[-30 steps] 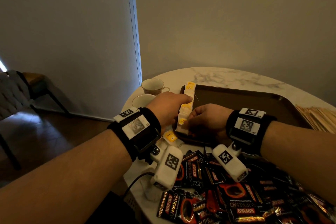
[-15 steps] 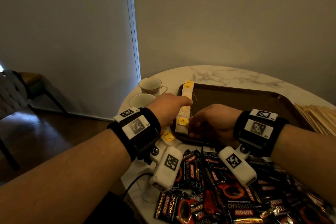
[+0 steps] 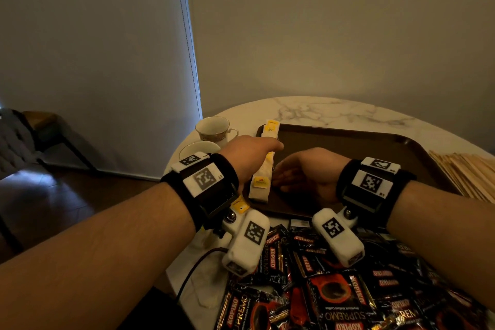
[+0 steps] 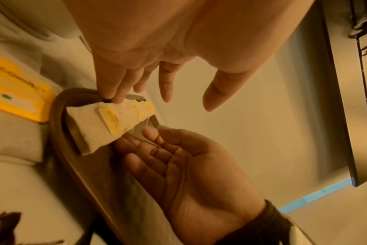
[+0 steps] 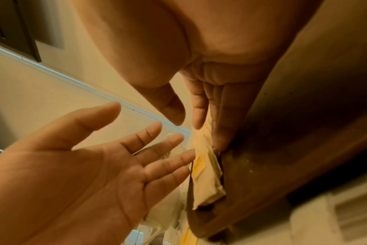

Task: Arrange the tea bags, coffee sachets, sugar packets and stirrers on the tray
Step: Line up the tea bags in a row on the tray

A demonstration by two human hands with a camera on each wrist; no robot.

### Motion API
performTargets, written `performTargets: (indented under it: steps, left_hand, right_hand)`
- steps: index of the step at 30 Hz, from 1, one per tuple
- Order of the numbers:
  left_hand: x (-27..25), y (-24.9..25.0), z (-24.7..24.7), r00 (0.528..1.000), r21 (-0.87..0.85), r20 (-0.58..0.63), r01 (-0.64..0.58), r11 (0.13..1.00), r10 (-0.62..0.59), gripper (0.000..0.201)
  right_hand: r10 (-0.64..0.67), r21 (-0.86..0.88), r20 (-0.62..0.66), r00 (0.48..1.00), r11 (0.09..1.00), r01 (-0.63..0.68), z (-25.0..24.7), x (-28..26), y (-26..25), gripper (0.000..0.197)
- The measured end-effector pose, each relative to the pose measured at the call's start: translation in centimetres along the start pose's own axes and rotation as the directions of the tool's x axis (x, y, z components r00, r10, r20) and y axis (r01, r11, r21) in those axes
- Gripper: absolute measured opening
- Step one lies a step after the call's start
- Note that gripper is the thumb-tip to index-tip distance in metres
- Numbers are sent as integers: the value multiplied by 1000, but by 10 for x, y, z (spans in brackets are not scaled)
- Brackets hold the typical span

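A row of white tea bags point(image 3: 261, 185) with yellow tags lies along the left edge of the brown tray point(image 3: 348, 147). My left hand point(image 3: 251, 154) flanks the row's left side, and its straight fingers point(image 4: 119, 89) touch the bags point(image 4: 107, 122) near the tray rim. On the right side is my right hand point(image 3: 302, 174), whose straight fingers point(image 5: 218, 116) rest against the row point(image 5: 205, 174). Neither hand holds anything. Black coffee sachets point(image 3: 334, 295) are heaped on the table in front of the tray. Wooden stirrers point(image 3: 466, 171) lie to the tray's right.
A teacup point(image 3: 213, 128) and a saucer point(image 3: 199, 150) stand left of the tray near the round marble table's edge. A loose tea bag tag point(image 3: 239, 205) lies under my left wrist. A chair point(image 3: 32, 131) stands on the floor at the left.
Both hands have uncurled: a second ago their fingers were bent over the tea bag row, and now they lie straight along its two sides. The right hand has drawn back slightly.
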State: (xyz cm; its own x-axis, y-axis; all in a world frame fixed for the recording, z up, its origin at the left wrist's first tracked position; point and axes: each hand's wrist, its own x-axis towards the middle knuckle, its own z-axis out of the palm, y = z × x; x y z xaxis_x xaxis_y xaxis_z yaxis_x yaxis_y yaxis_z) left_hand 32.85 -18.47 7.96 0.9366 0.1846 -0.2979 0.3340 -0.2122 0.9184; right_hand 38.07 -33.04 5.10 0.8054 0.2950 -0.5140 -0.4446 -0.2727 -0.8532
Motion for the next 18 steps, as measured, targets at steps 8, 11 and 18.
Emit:
performTargets:
  steps: [8,11,18]
  left_hand:
    - [18,7,4,998,7,-59,18,1000,-17,30]
    - [21,8,7,997,4,-68,37,999,-37,23]
    - [32,13,7,995,-11,-97,-1,1000,0,29]
  right_hand:
    - [-17,48,-6,1000,999,17,-7,9,-4,21]
    - [-21,31,18,1000,999,20,-7,12,-3,20]
    - [-91,58,-99,991,994,97,-18,27,-19,20]
